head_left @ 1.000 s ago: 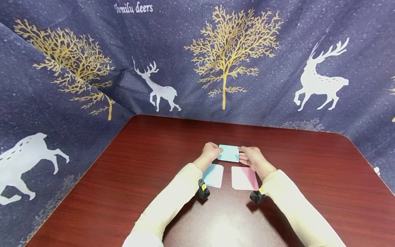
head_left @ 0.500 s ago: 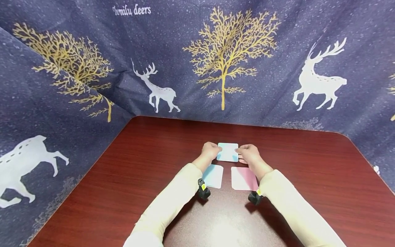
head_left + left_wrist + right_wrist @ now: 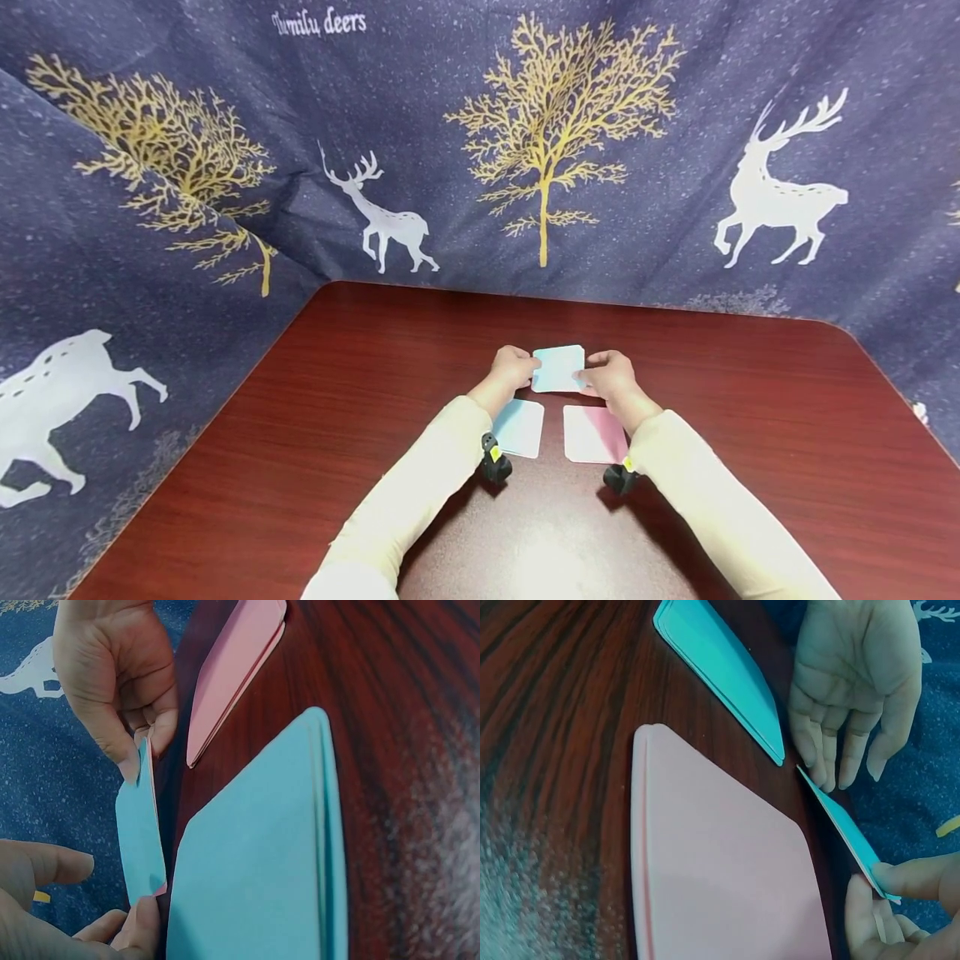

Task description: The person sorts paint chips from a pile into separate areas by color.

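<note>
A small packet of cards, pale blue on top with a pink edge beneath, is held above the table's far part. My right hand pinches its right end, thumb on the blue face and fingers underneath. At the other end, the fingers of my left hand touch the packet; in the right wrist view the left thumb stands off it. Nearer me lie a blue card stack at left and a pink card stack at right, with a gap between them.
The dark red wooden table carries both stacks. Behind it hangs a navy cloth printed with deer and golden trees. A black wrist camera sits on the left wrist, another camera on the right.
The right hand has shifted slightly inward, and its thumb now lies over the packet's right end. The packet has turned a little, with pink showing at its lower right. The two stacks stay put.
</note>
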`<control>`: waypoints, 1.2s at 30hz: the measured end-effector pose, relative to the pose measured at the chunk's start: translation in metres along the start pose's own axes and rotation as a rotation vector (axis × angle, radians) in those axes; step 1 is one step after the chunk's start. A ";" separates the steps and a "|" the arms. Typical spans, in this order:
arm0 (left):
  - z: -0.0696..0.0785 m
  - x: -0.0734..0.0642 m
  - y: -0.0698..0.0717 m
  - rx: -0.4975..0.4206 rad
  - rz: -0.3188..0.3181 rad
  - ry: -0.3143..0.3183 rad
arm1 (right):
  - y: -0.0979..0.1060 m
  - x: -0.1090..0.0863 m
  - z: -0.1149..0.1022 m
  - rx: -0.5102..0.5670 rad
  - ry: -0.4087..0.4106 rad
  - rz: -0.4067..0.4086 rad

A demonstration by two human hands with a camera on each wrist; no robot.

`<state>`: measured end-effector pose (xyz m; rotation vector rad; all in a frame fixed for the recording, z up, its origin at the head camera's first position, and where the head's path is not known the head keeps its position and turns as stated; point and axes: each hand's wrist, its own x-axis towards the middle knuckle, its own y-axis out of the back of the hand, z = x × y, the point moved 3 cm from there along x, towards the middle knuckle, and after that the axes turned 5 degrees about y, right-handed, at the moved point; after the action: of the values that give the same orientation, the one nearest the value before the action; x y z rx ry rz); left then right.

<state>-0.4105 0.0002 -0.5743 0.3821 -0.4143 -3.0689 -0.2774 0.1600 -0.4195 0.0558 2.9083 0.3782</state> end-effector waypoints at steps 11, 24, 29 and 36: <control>0.138 -0.180 0.051 0.145 -0.008 0.019 | 0.004 0.000 0.003 0.145 -0.076 -0.047; 0.120 -0.153 0.045 0.201 -0.060 0.004 | 0.010 0.004 0.004 0.080 -0.025 0.000; 0.121 -0.151 0.045 0.297 -0.045 -0.011 | 0.011 0.008 0.005 -0.009 0.037 0.037; 0.119 -0.151 0.042 0.341 -0.040 -0.042 | 0.012 0.009 0.005 -0.167 0.068 0.084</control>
<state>-0.2932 -0.0016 -0.4157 0.3353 -0.9477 -3.0450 -0.2846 0.1735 -0.4225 0.1417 2.9351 0.6479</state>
